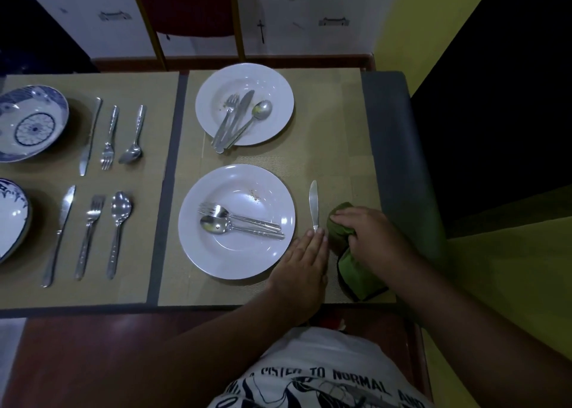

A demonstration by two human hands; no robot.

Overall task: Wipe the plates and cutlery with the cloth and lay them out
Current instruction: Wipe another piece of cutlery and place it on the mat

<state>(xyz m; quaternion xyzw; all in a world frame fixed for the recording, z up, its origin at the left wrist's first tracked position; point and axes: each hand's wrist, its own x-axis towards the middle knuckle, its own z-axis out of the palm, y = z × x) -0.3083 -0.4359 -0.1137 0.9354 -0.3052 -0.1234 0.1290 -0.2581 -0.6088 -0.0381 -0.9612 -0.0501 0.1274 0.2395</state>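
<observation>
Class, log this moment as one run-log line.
left hand: open, fingertips at knife handle | right hand: grips cloth | near plate: crumbs, cutlery on it | far plate: same

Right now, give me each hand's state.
Left hand: open, straight fingertips touching the handle end of the silver table knife.
Right hand: closed, gripping the bunched green cloth.

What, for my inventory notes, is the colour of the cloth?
Green; the head view shows the cloth best, gripped by the right hand.
</observation>
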